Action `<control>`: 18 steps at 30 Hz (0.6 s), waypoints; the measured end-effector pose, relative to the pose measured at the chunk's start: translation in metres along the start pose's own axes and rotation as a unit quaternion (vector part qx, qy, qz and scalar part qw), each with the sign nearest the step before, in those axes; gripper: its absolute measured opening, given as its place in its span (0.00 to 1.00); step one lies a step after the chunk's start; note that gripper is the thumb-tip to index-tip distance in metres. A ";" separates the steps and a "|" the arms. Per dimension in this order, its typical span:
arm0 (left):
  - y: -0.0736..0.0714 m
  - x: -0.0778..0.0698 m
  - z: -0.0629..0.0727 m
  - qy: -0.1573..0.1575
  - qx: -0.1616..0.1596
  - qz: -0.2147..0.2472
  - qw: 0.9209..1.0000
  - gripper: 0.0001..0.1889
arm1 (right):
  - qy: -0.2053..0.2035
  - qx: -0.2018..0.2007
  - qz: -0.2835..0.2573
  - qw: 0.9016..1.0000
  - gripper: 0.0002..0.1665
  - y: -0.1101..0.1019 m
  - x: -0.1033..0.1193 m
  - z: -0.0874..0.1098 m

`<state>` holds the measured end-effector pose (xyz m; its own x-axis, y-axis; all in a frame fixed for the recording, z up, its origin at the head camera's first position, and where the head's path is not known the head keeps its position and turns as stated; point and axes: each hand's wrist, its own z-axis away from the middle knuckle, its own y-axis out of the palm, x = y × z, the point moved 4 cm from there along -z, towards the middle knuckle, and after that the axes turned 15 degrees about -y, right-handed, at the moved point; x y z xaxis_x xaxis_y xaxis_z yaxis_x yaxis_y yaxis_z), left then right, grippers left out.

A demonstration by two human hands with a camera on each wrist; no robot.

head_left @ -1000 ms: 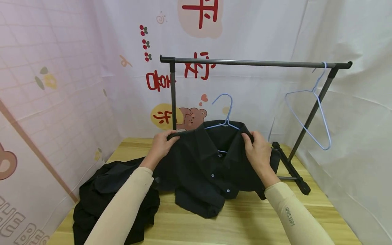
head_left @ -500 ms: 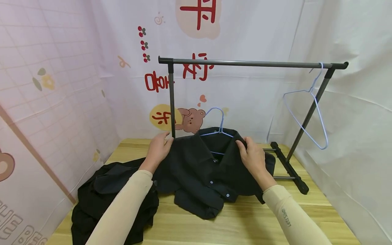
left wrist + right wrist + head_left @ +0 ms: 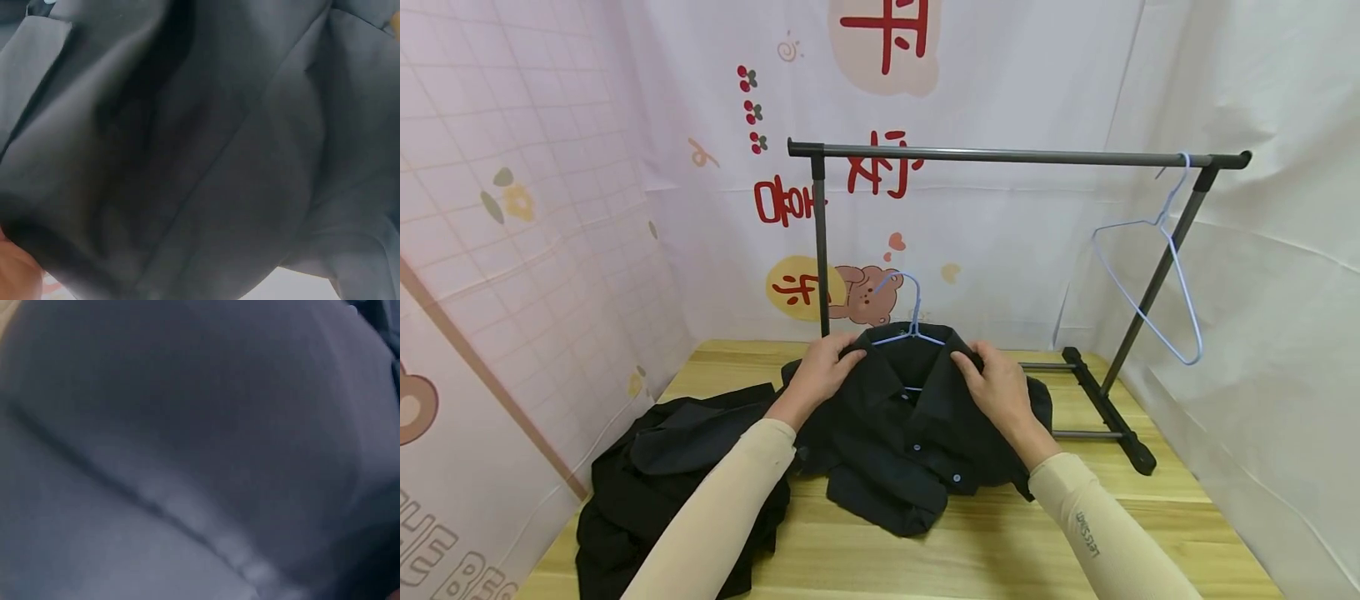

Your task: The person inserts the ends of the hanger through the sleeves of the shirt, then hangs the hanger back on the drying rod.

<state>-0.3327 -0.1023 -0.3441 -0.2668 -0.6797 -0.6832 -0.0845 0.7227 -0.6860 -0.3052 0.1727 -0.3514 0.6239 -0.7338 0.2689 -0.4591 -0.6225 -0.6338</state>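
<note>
A black button-up shirt (image 3: 940,425) is held up at its shoulders, its lower part bunched on the table. Inside the collar sits a light blue wire hanger (image 3: 917,304), its hook sticking up out of the neck and pointing left. My left hand (image 3: 822,375) grips the shoulder on the left close to the collar, thumb in front. On the other shoulder, my right hand (image 3: 1000,387) holds the cloth with its thumb in front and its fingers behind. Dark shirt cloth (image 3: 206,162) fills the left wrist view, and shirt cloth (image 3: 187,425) fills the right wrist view too.
A crumpled pile of black clothing (image 3: 677,475) lies at the left of the wooden table (image 3: 1000,550). Behind the shirt stands a grey metal clothes rack (image 3: 1015,155). Another blue hanger (image 3: 1183,275) hangs at its right end. Printed white cloth (image 3: 1022,75) encloses the back and sides.
The shirt and hanger have come down and the hook has shifted left. My left hand loosened from the outer shoulder and took hold nearer the collar. My right hand moved down and left.
</note>
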 end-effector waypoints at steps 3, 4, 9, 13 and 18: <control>-0.003 0.006 -0.001 -0.007 -0.013 -0.013 1.000 0.09 | 0.011 0.028 0.015 0.999 0.17 0.001 -0.003 0.001; -0.005 0.009 -0.002 -0.012 -0.018 -0.015 1.000 0.09 | 0.015 0.038 0.019 0.999 0.18 0.002 -0.004 0.001; -0.015 0.021 -0.002 -0.058 -0.035 0.007 0.998 0.10 | 0.039 0.059 0.051 0.996 0.20 0.000 -0.017 0.006; -0.023 0.027 -0.002 -0.077 -0.053 0.019 0.995 0.11 | 0.074 0.061 0.051 0.994 0.23 -0.004 -0.027 0.010; -0.030 0.030 -0.003 -0.075 -0.074 0.020 0.994 0.11 | 0.121 0.052 0.012 0.991 0.26 -0.007 -0.038 0.016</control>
<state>-0.3405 -0.1441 -0.3428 -0.1283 -0.6535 -0.7460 -0.2199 0.7522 -0.6212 -0.3157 0.2095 -0.3685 0.4381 -0.7994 0.4112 -0.3956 -0.5822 -0.7103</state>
